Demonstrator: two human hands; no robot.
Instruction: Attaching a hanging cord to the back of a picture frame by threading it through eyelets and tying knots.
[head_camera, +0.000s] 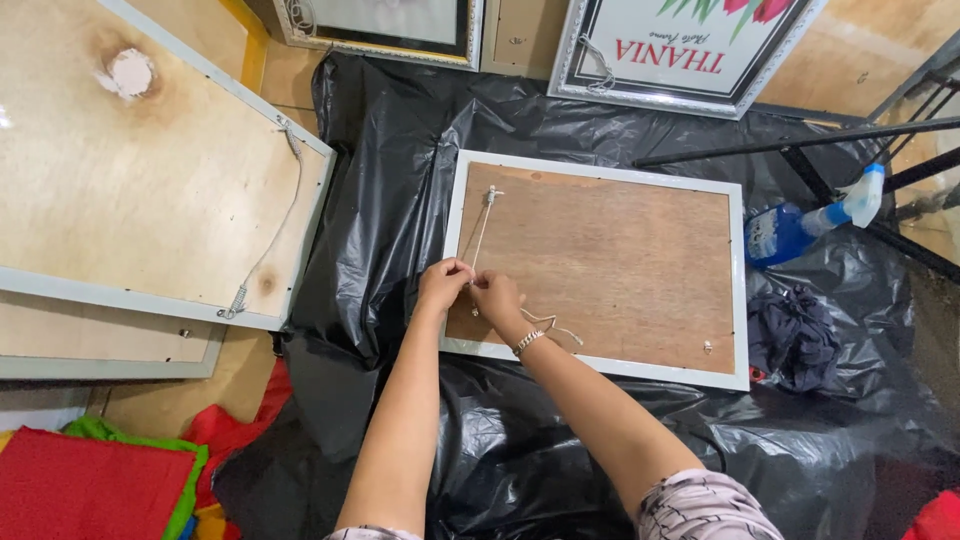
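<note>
On the black plastic sheet (520, 440) spread over the floor, a white-framed picture frame (600, 265) lies face down in the middle of the scene, its brown wooden backing turned up toward you. Your left hand (443, 283) and right hand (497, 297) meet just above the frame's near left corner, fingers pressed together in a pinch on the white hanging cord (482, 235). That cord runs from your fingertips up to a small fixing near the frame's far left corner, and a loose tail of it curls out to the right of your right wrist, across the backing. A beaded bracelet (527, 342) sits on that wrist.

To the right of the frame, a blue spray bottle (800, 228) lies on its side on the plastic, and nearer to you a dark crumpled cloth (793, 336) rests just beside the frame's right edge. Far left, a larger frame (150, 170) lies backing up, with its own cord strung along its right side. Against the far wall lean two more framed pictures (680, 50). Red and green mats (95, 480) sit at the near left.
</note>
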